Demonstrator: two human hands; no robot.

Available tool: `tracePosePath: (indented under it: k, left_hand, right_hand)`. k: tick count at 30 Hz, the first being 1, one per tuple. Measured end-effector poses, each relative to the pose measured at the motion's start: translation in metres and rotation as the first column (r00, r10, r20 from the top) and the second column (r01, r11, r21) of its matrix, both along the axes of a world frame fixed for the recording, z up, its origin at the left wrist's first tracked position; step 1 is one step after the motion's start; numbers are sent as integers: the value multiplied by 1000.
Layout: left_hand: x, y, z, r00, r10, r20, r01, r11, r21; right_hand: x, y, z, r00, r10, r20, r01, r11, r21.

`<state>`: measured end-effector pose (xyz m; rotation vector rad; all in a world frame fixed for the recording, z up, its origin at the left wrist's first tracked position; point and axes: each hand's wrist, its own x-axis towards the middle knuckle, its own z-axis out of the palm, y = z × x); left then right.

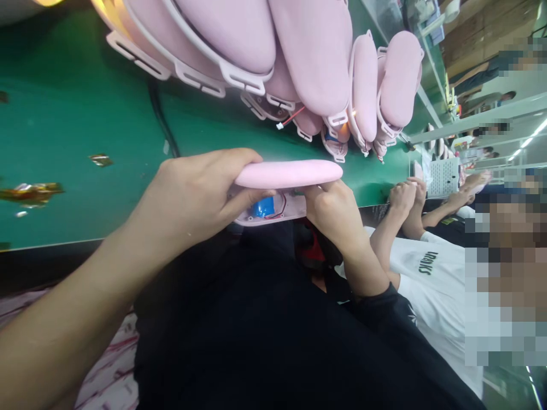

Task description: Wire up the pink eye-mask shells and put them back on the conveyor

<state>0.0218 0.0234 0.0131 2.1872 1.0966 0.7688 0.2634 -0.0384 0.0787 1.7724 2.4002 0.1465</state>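
Note:
Between my hands, at the table's front edge, is a pink oval device in two parts. Its smooth padded pink shell (290, 174) is uppermost, and a paler open housing (294, 206) sits below it. Inside the housing show a blue battery pack (263, 206) and thin dark and red wires. My left hand (205, 185) grips the left end, thumb and fingers closed around the shell. My right hand (331, 205) is closed at the right end, its curled fingers under the shell and against the housing; the fingertips are partly hidden.
Several similar pink units (316, 51) are piled at the back of the green table (85, 114), some with loose wire connectors. A black cable (160, 117) and gold tape scraps (32, 193) lie at left. A co-worker in a white shirt (421, 267) sits to the right.

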Motion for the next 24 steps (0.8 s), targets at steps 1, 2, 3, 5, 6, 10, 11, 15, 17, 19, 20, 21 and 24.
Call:
tracePosePath:
  k: [1,2,3,5,6,10,11,15,17,19,20,21,24]
  left_hand:
    - [0,0,0,1000,0,-2,0,1000,-7]
    - [0,0,0,1000,-1,2,1,1000,-7]
    - [-1,0,0,1000,0,11,0,1000,0]
    - [0,0,-1,1000,3,28,-3,1000,17]
    - [0,0,-1,999,5,31,-6,1000,22]
    - [1,1,0,1000,1,5,-2,1000,26]
    - [1,1,0,1000,0,-1,0,999,33]
    - [0,0,-2,1000,14,-6,-13,999,52]
    - [0,0,-3,1000,13,-5,-12,998,56]
    - [0,0,-4,1000,4,-4,-4,998,66]
    - [1,0,-4,1000,-1,-3,2,997,71]
    - [1,0,-4,1000,-3,-2,3,997,72]
    - [1,0,-3,1000,14,0,-14,998,59]
  right_hand:
    - [2,-2,-1,1000,17,-3,-17,1000,10]
    - [4,-3,-2,999,34,-8,-34,999,21]
    - [6,-4,-3,999,49,-10,-49,998,32]
    - [7,-5,-4,998,67,5,-67,997,50]
    - [7,-4,-4,997,72,19,-73,996,55]
    - [-1,1,1,996,63,68,-64,998,7]
    - [-3,2,2,996,58,73,-57,998,-10]
    - [-1,-1,0,999,45,22,-44,999,-22]
    - [4,-6,-5,997,63,-39,-62,998,5]
    - [9,-13,-12,990,87,-109,-83,996,37]
    - [11,-17,-14,985,91,-143,-85,995,50]
    - [12,-19,-16,982,84,-170,-74,995,60]
    - [13,-26,-13,983,15,-185,3,995,99]
